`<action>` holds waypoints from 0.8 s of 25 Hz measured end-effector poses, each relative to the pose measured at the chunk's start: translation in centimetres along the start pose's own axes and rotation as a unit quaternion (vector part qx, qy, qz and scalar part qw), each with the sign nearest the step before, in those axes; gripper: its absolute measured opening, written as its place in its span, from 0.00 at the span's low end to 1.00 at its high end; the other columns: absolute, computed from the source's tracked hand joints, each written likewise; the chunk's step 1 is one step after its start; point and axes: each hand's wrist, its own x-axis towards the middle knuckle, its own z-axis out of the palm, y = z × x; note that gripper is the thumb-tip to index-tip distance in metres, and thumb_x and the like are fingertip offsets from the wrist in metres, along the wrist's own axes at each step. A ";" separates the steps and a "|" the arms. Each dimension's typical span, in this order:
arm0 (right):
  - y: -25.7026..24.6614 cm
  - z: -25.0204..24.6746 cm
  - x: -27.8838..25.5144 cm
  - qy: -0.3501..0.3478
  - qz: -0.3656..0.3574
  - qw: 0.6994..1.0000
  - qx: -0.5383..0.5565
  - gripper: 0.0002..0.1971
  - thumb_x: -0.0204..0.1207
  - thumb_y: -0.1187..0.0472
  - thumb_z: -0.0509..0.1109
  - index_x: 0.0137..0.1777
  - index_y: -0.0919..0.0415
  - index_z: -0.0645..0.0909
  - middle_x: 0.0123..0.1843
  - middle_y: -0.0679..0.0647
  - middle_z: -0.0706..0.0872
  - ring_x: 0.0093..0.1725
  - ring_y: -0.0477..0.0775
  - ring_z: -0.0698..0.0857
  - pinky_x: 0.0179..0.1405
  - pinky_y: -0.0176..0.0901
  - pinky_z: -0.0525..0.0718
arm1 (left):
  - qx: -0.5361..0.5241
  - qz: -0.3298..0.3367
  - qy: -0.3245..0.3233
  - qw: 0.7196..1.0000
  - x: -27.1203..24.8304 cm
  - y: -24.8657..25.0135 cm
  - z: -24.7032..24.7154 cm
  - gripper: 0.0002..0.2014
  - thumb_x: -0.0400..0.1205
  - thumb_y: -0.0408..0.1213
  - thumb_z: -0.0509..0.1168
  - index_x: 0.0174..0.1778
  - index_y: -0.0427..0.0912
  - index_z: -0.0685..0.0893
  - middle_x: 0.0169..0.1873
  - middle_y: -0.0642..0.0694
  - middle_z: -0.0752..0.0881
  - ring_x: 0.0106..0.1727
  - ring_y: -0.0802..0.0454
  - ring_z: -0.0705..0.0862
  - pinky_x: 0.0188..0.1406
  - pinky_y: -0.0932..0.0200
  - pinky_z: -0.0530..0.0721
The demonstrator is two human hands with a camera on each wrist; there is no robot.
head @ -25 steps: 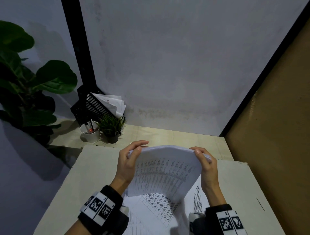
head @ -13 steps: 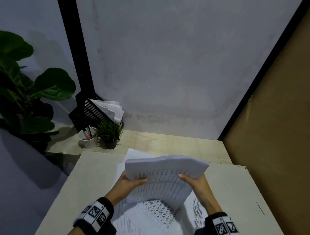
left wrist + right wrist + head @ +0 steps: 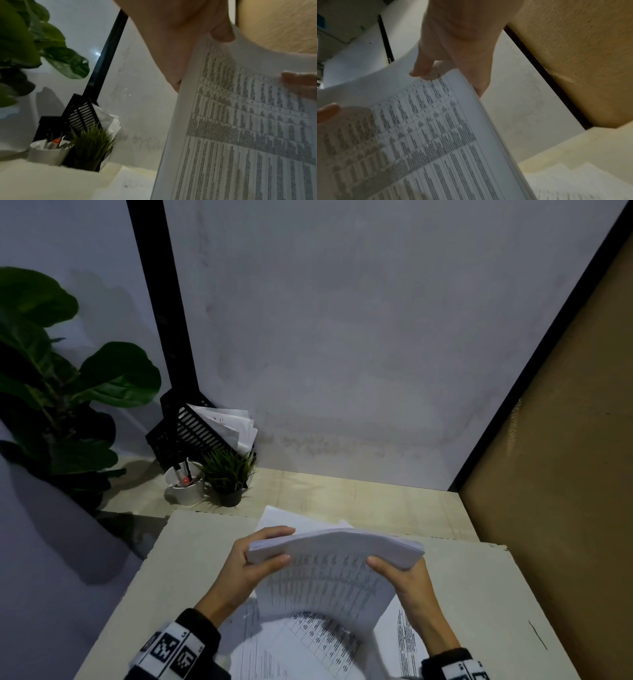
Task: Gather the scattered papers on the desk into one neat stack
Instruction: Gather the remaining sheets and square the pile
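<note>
I hold a thick stack of printed papers (image 3: pixel 335 573) on edge above the desk, its top bowed upward and a page of tables facing me. My left hand (image 3: pixel 255 556) grips its upper left corner, thumb on the printed face and fingers behind. My right hand (image 3: pixel 400 573) grips the upper right corner the same way. The wrist views show the same stack of papers (image 3: pixel 240 128) (image 3: pixel 428 135) from close, with my left thumb (image 3: pixel 221 31) and my right thumb (image 3: pixel 421 67) pressing on it. More loose sheets (image 3: pixel 308 642) lie flat on the desk under the stack.
The desk (image 3: pixel 185 570) meets a grey wall behind and a tan wall on the right. At the back left stand a black file holder (image 3: pixel 191 433) with papers, a white pen cup (image 3: pixel 185 486), a small potted plant (image 3: pixel 227 474) and a large leafy plant (image 3: pixel 51 378).
Both hands dropped from the stack's top edge to lower on its sides, then came back up to its upper corners. The stack stays upright over the loose sheets.
</note>
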 end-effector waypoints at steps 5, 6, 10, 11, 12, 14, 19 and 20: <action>2.2 0.9 0.0 -0.002 0.046 0.999 -0.004 0.35 0.38 0.48 0.87 0.49 0.53 0.83 0.40 0.45 0.93 0.43 0.44 0.90 0.38 0.36 0.87 | -0.018 -0.121 0.045 0.991 0.7 -2.6 1.3 0.39 0.42 0.65 0.77 0.47 0.50 0.83 0.42 0.48 0.90 0.49 0.49 0.87 0.47 0.52 0.86; 2.3 1.0 0.1 0.000 0.047 0.999 -0.005 0.29 0.44 0.54 0.87 0.48 0.53 0.83 0.40 0.46 0.92 0.43 0.44 0.90 0.38 0.37 0.87 | -0.021 -0.133 0.074 0.988 0.9 -3.0 1.6 0.38 0.44 0.63 0.77 0.48 0.49 0.82 0.45 0.45 0.88 0.51 0.44 0.86 0.51 0.45 0.85; 2.8 0.7 0.1 0.030 0.054 0.998 -0.007 0.19 0.55 0.65 0.80 0.47 0.52 0.84 0.40 0.44 0.93 0.43 0.44 0.90 0.37 0.35 0.87 | -0.017 -0.163 0.090 0.982 1.0 -3.7 2.1 0.52 0.41 0.70 0.76 0.57 0.39 0.80 0.52 0.37 0.86 0.52 0.41 0.86 0.55 0.40 0.85; 2.6 0.9 0.1 0.038 0.055 0.998 -0.008 0.18 0.56 0.66 0.80 0.47 0.53 0.84 0.39 0.43 0.93 0.42 0.43 0.90 0.36 0.33 0.87 | -0.019 -0.160 0.095 0.982 1.0 -3.9 2.0 0.53 0.41 0.70 0.75 0.58 0.39 0.79 0.53 0.37 0.86 0.52 0.42 0.86 0.53 0.42 0.86; 2.5 1.0 0.2 0.041 0.049 0.998 -0.006 0.17 0.58 0.69 0.80 0.46 0.54 0.84 0.38 0.42 0.93 0.40 0.42 0.90 0.35 0.33 0.87 | -0.023 -0.152 0.101 0.983 0.9 -3.6 2.0 0.54 0.41 0.71 0.74 0.58 0.39 0.79 0.53 0.38 0.87 0.52 0.43 0.87 0.51 0.44 0.87; 1.7 1.4 0.4 0.048 0.032 0.998 -0.005 0.14 0.64 0.74 0.77 0.45 0.56 0.84 0.36 0.41 0.93 0.38 0.41 0.90 0.34 0.33 0.87 | -0.014 -0.126 0.096 0.987 1.0 -3.0 1.9 0.52 0.41 0.73 0.73 0.55 0.41 0.81 0.48 0.43 0.89 0.48 0.47 0.88 0.41 0.54 0.88; 0.7 1.6 0.4 0.047 0.013 0.999 -0.003 0.12 0.67 0.75 0.73 0.43 0.57 0.84 0.34 0.44 0.92 0.35 0.42 0.89 0.31 0.33 0.85 | -0.016 -0.031 0.066 0.997 0.1 -0.1 1.6 0.23 0.49 0.61 0.75 0.38 0.56 0.88 0.34 0.63 0.90 0.36 0.63 0.87 0.29 0.68 0.84; 0.8 1.6 0.3 0.050 0.012 0.999 -0.003 0.12 0.67 0.75 0.73 0.44 0.57 0.84 0.33 0.44 0.92 0.36 0.42 0.90 0.32 0.33 0.85 | -0.014 -0.016 0.063 0.998 0.0 0.4 1.6 0.16 0.55 0.57 0.73 0.38 0.61 0.89 0.34 0.64 0.89 0.36 0.64 0.87 0.30 0.69 0.84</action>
